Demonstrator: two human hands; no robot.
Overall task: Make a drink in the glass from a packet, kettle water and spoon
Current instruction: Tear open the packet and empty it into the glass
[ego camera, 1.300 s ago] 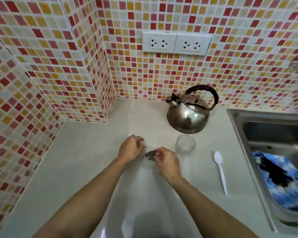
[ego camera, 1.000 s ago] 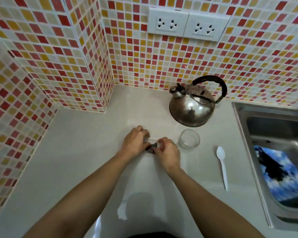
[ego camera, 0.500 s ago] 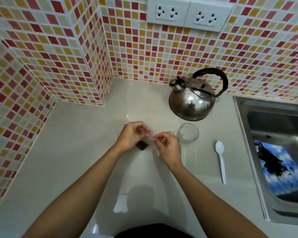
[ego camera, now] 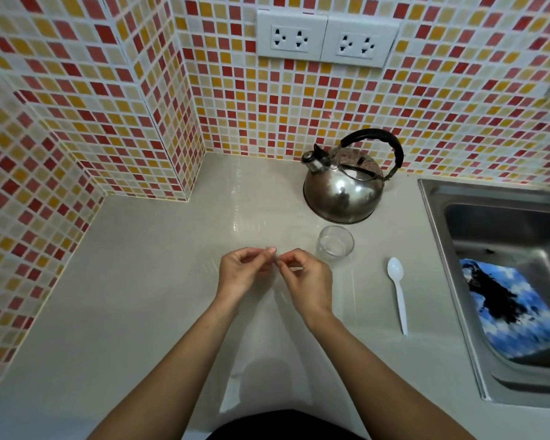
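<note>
My left hand [ego camera: 240, 274] and my right hand [ego camera: 308, 281] meet just above the counter [ego camera: 140, 281], fingertips pinched together on the small packet, which the fingers almost wholly hide. The clear glass [ego camera: 334, 244] stands upright a little right of my right hand, apart from it. Behind the glass sits the steel kettle [ego camera: 343, 192] with a black handle, its spout pointing left. A white plastic spoon [ego camera: 397, 281] lies on the counter right of the glass, bowl toward the wall.
A steel sink [ego camera: 442, 249] takes up the right side, with a blue and black patterned cloth [ego camera: 515, 306] inside. Mosaic tiled walls close off the back and left. Two wall sockets [ego camera: 324, 39] sit above the kettle.
My hands pulled a little apart half a second ago, the dark packet showing under the left hand; now the fingertips meet again and the packet is hidden. The camera moved closer.
</note>
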